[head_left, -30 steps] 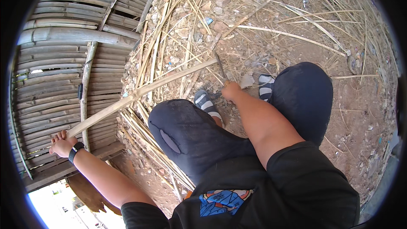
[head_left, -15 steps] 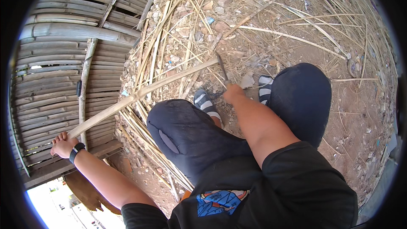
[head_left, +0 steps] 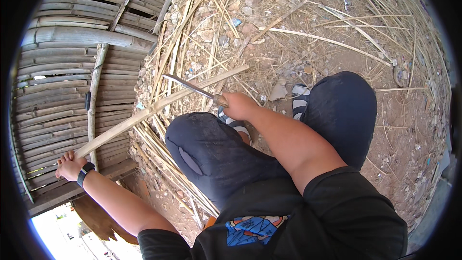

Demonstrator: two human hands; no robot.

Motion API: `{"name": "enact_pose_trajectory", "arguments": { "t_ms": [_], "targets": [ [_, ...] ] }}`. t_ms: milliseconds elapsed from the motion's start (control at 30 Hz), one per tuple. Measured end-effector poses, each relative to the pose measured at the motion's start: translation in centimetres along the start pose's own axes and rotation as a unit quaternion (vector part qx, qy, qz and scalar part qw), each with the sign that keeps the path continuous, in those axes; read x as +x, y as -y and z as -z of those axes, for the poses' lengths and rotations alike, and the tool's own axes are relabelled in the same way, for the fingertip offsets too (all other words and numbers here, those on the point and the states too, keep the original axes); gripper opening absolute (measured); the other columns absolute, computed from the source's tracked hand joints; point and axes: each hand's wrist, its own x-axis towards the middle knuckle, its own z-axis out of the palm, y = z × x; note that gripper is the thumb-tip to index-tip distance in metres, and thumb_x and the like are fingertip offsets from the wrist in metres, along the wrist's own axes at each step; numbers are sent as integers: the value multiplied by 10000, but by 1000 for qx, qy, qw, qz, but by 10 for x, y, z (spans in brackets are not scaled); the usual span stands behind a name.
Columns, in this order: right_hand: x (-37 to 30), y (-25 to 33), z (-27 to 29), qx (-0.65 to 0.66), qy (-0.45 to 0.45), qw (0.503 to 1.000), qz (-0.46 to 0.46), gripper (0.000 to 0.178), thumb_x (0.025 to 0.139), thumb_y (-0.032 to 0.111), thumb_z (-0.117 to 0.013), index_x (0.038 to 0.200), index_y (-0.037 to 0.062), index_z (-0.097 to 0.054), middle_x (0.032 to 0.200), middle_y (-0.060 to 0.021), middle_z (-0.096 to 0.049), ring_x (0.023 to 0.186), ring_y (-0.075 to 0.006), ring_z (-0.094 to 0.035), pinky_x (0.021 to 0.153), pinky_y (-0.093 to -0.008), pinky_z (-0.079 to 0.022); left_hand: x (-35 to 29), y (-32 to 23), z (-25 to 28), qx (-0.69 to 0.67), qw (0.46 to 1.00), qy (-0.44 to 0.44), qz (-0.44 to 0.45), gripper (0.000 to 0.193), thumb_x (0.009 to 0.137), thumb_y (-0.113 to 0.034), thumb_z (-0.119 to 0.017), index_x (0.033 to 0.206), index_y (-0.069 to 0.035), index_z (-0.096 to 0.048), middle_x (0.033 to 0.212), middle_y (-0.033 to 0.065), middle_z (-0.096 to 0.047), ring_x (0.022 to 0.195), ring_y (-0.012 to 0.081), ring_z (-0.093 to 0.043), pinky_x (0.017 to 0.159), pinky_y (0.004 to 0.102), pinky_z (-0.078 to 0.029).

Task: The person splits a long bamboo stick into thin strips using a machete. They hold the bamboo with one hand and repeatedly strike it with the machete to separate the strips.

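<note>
My left hand, with a dark band at the wrist, is closed round the near left end of a long pale bamboo strip. The strip slants up and to the right, its far end in front of my feet. My right hand grips the wooden handle of a curved knife above my left foot. Its blade points up and left and passes over the strip; whether it touches the strip I cannot tell. My bent knees in dark trousers lie on either side of my right forearm.
A wall of split bamboo slats with an upright pole stands on the left. Long cut strips lie in a bundle beside it. Dirt ground holds stones, dry straw and scraps. A bent strip lies beyond my feet.
My right hand has moved left and turned the knife, so its blade now points left across the strip instead of up at the strip's far end. The left hand and strip stay nearly in place.
</note>
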Motion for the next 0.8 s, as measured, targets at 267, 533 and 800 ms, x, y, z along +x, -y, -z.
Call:
{"name": "enact_pose_trajectory", "arguments": {
  "t_ms": [267,533,800],
  "targets": [
    [16,-118,-25,288,-26,882,-371,119,905,176,-610,883,59,-617,762,-102,-633,641,-264,-627,566,-425,-505,22,13,15,-8,999,34,15,606,1071,-548,-163,878,-65,-474,745,23,-423,558,180,-296,470,297,-342],
    [15,-50,-24,182,-66,954,-229,348,828,166,-650,1102,-47,-652,938,-247,-713,831,-362,-713,725,-455,-550,9,9,14,4,1000,-2,9,570,1060,-537,-156,906,-77,-455,756,34,-430,553,194,-316,457,314,-351],
    [3,16,13,83,38,995,-26,340,794,215,-688,1047,-9,-651,988,-244,-698,980,-413,-681,877,-475,-529,-41,-27,-23,-85,993,73,-27,422,1079,-435,-307,842,-100,-407,691,-5,-342,553,148,-302,463,270,-335]
  ]
}}
